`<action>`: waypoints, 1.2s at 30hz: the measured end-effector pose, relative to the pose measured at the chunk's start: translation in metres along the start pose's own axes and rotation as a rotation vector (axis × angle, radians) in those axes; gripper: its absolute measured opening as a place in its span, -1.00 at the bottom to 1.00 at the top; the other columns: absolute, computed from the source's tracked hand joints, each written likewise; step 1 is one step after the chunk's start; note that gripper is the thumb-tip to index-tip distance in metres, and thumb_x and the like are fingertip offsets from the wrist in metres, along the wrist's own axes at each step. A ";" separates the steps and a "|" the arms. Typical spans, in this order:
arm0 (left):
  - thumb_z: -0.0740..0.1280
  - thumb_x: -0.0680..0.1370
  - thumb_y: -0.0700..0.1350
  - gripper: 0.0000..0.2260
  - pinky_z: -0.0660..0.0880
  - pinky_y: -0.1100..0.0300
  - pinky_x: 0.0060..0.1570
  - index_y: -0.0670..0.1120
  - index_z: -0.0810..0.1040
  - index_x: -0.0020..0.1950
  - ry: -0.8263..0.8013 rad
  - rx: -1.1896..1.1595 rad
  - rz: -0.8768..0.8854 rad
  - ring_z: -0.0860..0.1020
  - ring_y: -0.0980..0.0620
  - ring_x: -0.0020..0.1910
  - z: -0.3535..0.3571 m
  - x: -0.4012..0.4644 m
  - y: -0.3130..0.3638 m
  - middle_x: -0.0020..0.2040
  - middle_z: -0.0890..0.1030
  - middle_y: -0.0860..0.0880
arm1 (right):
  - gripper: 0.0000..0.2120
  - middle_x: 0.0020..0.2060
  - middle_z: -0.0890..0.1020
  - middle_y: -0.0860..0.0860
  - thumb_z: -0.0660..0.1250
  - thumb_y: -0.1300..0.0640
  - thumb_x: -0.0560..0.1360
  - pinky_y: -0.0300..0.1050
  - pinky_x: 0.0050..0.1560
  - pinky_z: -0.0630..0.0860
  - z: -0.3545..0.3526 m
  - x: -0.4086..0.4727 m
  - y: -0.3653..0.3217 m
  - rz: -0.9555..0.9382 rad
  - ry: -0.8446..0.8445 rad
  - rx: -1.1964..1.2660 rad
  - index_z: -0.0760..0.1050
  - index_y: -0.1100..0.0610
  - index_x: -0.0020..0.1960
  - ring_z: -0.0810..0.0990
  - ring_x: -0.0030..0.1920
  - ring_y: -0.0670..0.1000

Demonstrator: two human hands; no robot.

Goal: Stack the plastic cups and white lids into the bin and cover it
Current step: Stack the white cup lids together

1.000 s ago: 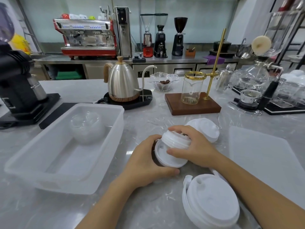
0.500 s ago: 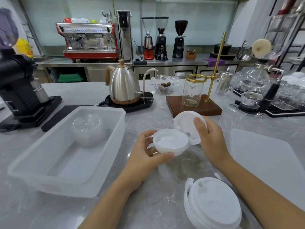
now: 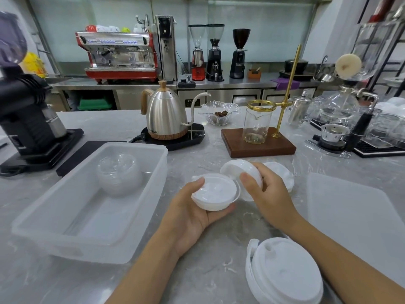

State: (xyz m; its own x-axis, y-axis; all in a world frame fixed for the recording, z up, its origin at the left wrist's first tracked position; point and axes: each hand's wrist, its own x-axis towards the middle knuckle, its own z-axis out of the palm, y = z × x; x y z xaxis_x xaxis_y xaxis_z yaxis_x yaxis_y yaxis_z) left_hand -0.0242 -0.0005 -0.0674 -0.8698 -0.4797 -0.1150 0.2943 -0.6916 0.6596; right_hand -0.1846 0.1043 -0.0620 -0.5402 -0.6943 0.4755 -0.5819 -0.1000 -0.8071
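My left hand (image 3: 188, 216) cradles a small stack of white lids (image 3: 215, 194), open side up, above the counter. Just to its right, my right hand (image 3: 267, 191) grips another white lid (image 3: 234, 170) tilted on edge, touching the stack. More white lids (image 3: 282, 174) lie behind my right hand. A bigger pile of white lids (image 3: 287, 275) sits near the front edge. The translucent bin (image 3: 144, 216) stands to the left with a nested stack of clear plastic cups (image 3: 118, 172) inside. The bin's flat cover (image 3: 350, 211) lies on the counter at the right.
Behind the bin stand a black grinder (image 3: 28, 119) on a tray and a steel kettle (image 3: 166, 115) on its black base. A glass server (image 3: 257, 123) on a wooden stand, a glass bowl (image 3: 220, 114) and siphon glassware (image 3: 341, 119) line the back right.
Both hands lifted the lids off the counter and separated them. The right hand's lid has come back down against the left hand's stack.
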 end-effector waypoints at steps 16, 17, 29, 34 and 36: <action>0.34 0.52 -0.46 -0.69 0.64 -0.15 0.10 -0.18 0.65 0.17 0.312 0.459 0.127 0.69 -0.13 0.00 -0.008 0.006 -0.010 0.02 0.73 -0.19 | -0.80 -0.16 0.61 -0.20 0.35 0.26 0.56 -0.46 -0.19 0.48 -0.020 0.010 0.004 0.108 0.241 0.014 0.51 -0.06 -0.02 0.58 -0.18 -0.39; 0.35 0.51 -0.46 -0.69 0.63 -0.18 0.12 -0.19 0.64 0.19 0.335 0.468 0.140 0.68 -0.16 0.02 -0.009 0.006 -0.010 0.06 0.71 -0.22 | -0.79 -0.16 0.62 -0.20 0.35 0.25 0.56 -0.38 -0.15 0.51 -0.022 0.011 0.002 0.122 0.248 0.030 0.52 -0.07 -0.02 0.59 -0.17 -0.38; 0.35 0.57 -0.37 -0.68 0.68 -0.17 -0.03 -0.10 0.59 0.27 0.280 0.374 0.123 0.67 -0.22 0.14 0.005 0.005 -0.016 0.15 0.70 -0.18 | -0.77 0.00 0.70 -0.03 0.40 0.08 0.45 0.11 0.20 0.54 -0.011 0.004 -0.014 0.237 0.128 0.450 0.60 -0.07 0.10 0.64 0.11 0.07; 0.34 0.56 -0.39 -0.67 0.69 -0.09 -0.21 -0.10 0.62 0.26 0.255 0.317 0.087 0.71 -0.17 0.01 0.007 0.003 -0.013 0.11 0.72 -0.19 | -0.70 -0.16 0.71 -0.14 0.43 0.30 0.48 -0.02 -0.02 0.61 -0.008 0.001 -0.015 0.252 0.094 0.394 0.49 0.08 0.14 0.67 -0.11 -0.11; 0.33 0.55 -0.41 -0.67 0.68 -0.07 -0.24 -0.11 0.64 0.24 0.259 0.303 0.081 0.72 -0.15 -0.06 0.008 0.003 -0.012 0.09 0.73 -0.20 | -0.69 -0.19 0.71 -0.15 0.42 0.35 0.47 -0.08 -0.08 0.62 -0.008 0.000 -0.016 0.244 0.088 0.390 0.47 0.05 0.10 0.67 -0.15 -0.11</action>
State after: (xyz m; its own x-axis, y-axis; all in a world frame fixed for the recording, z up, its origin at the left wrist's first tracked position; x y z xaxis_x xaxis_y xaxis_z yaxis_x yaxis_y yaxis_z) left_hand -0.0340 0.0104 -0.0696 -0.7090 -0.6729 -0.2111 0.1943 -0.4742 0.8587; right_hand -0.1797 0.1118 -0.0461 -0.6924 -0.6691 0.2701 -0.1689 -0.2135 -0.9622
